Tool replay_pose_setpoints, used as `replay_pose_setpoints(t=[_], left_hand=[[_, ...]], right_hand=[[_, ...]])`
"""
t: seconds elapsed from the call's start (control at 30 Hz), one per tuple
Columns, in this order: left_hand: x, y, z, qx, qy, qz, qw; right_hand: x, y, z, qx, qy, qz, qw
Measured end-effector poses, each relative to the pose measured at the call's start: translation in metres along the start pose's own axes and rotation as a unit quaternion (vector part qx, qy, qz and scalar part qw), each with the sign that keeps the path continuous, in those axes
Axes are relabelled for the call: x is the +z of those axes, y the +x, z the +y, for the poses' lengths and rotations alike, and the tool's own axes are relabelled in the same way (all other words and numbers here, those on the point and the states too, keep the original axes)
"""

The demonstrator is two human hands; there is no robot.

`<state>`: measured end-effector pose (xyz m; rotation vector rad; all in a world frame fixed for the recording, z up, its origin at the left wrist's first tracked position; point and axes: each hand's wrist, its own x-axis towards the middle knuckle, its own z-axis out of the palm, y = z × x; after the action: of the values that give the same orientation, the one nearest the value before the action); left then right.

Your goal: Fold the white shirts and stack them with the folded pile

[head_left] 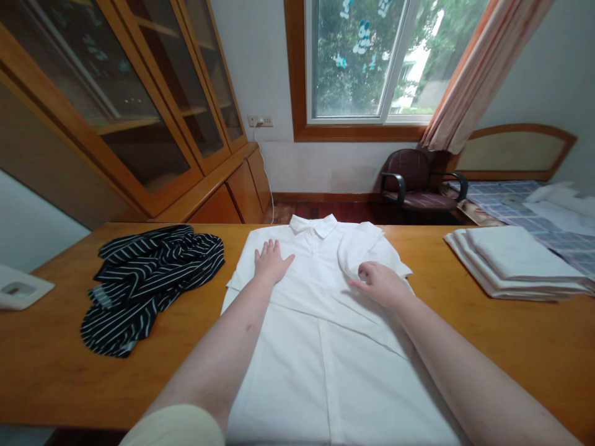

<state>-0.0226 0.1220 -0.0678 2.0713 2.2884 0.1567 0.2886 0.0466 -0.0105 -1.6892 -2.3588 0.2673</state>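
A white collared shirt [297, 365] lies spread on the wooden table, its collar [314, 225] at the far edge and its lower part running toward me. My left hand [271, 263] rests flat on the upper left of the shirt, fingers spread. Over the shirt's right side, my right hand [380, 282] is closed, with its fingers curled on the sleeve cloth [356, 244]. That sleeve is bunched and folded inward near the right shoulder. The exact grip of the fingertips is partly hidden.
A crumpled black-and-white striped garment [153, 279] lies left on the table [186, 371]. Folded white cloths [511, 260] are stacked at the right. Beyond the table stand a glass-door cabinet [195, 111], an armchair [413, 179] and a bed [506, 201].
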Motion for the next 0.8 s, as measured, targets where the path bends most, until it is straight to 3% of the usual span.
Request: replay_pose_setpoints(t=[0.07, 0.13, 0.23, 0.37, 0.43, 0.6, 0.7, 0.8], left_hand=[[0.0, 0.0, 0.0, 0.0, -0.002, -0.001, 1.0], [0.0, 0.0, 0.0, -0.001, -0.004, -0.002, 1.0], [-0.001, 0.0, 0.0, -0.002, -0.005, -0.002, 1.0], [-0.002, 0.001, 0.0, -0.002, -0.008, -0.003, 1.0], [-0.001, 0.001, 0.0, 0.001, -0.013, 0.001, 1.0], [-0.004, -0.003, 0.001, 0.013, -0.04, 0.045, 0.998], [-0.018, -0.01, 0.002, 0.098, -0.095, 0.075, 0.988], [-0.039, -0.019, 0.009, 0.173, -0.174, 0.058, 0.968]], right_hand=[[0.009, 0.003, -0.003, 0.073, -0.028, 0.026, 0.997], [0.017, 0.007, -0.003, 0.086, -0.056, 0.046, 0.994], [0.022, 0.008, 0.002, 0.007, -0.074, 0.068, 0.995], [0.017, 0.005, 0.008, -0.216, -0.046, 0.075, 0.972], [0.013, 0.002, 0.007, -0.288, -0.022, 0.08, 0.954], [0.005, -0.003, 0.001, -0.339, 0.022, 0.026, 0.94], [0.002, -0.005, -0.003, -0.316, 0.023, 0.017, 0.948], [0.003, -0.006, -0.007, -0.331, 0.02, 0.02, 0.943]])
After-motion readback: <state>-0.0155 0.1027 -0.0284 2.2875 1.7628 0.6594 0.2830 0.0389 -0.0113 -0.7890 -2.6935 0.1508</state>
